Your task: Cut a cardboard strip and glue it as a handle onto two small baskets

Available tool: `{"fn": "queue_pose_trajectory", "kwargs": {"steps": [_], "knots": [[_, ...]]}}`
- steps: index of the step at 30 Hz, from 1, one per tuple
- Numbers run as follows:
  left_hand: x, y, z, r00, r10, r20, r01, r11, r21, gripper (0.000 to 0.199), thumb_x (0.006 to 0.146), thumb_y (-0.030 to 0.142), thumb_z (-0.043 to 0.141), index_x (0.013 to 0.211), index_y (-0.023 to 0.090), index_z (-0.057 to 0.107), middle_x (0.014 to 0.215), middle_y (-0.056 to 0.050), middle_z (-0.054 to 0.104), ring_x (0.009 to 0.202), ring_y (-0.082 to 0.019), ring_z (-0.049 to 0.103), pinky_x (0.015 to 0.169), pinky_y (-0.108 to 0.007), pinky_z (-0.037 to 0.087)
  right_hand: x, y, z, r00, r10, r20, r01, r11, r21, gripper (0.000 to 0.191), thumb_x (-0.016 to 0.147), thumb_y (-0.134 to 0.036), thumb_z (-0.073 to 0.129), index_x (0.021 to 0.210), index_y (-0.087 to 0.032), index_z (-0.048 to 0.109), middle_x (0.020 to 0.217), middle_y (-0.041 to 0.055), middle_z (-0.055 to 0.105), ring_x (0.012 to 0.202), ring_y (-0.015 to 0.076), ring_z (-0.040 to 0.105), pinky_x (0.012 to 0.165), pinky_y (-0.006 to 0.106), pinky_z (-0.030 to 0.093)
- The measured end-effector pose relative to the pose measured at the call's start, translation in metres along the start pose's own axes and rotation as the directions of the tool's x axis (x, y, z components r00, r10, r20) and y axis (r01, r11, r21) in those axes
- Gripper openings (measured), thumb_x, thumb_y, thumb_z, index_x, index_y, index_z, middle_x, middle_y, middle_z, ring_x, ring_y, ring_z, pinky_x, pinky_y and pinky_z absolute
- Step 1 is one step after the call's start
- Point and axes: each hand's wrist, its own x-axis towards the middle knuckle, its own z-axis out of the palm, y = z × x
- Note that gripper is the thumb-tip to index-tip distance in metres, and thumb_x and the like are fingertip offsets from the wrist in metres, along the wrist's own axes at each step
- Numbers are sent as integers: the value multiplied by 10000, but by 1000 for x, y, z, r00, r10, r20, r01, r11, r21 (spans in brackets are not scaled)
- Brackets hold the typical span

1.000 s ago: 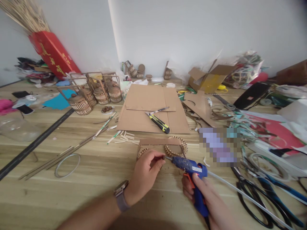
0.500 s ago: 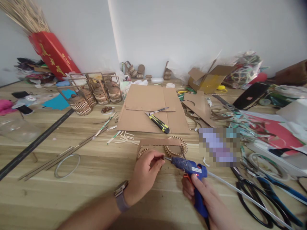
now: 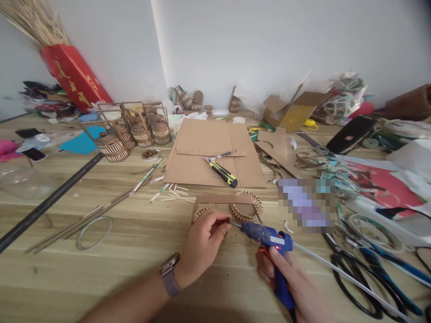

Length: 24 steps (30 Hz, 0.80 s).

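Observation:
My right hand (image 3: 286,273) is wrapped round the handle of a blue glue gun (image 3: 266,235), from whose back a long white glue stick (image 3: 323,258) sticks out. The metal nozzle points left at the fingertips of my left hand (image 3: 207,233). Those fingers pinch a small dark brown piece (image 3: 229,220), mostly hidden, close to the nozzle tip. Just behind the hands lies a round striped ring (image 3: 261,207) beside a cardboard strip (image 3: 220,199). A second striped round piece (image 3: 200,213) is partly hidden by my left hand.
A yellow-black utility knife (image 3: 222,172) lies on a cardboard sheet (image 3: 188,166). Several small lidded baskets (image 3: 114,148) with handles stand at the left. Black-handled scissors (image 3: 357,278) and blue-handled pliers (image 3: 380,269) are at the right. Short pale sticks (image 3: 177,193) are scattered mid-table.
The glue gun has shifted slightly to the right and down, its nozzle still near the small brown piece. My left hand stays almost in place.

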Motion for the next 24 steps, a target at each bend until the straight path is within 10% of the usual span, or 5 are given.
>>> {"fn": "queue_pose_trajectory", "kwargs": {"steps": [24], "knots": [[0, 0, 0, 1000, -15, 16, 16, 1000, -27, 130, 918, 201, 573, 994, 183, 677, 945, -30, 681, 900, -158, 630, 825, -266, 472, 4, 11, -6, 1000, 25, 6, -25, 1000, -9, 500, 770, -619, 712, 626, -155, 593, 560, -33, 392, 511, 84, 364, 509, 244, 224]]}}
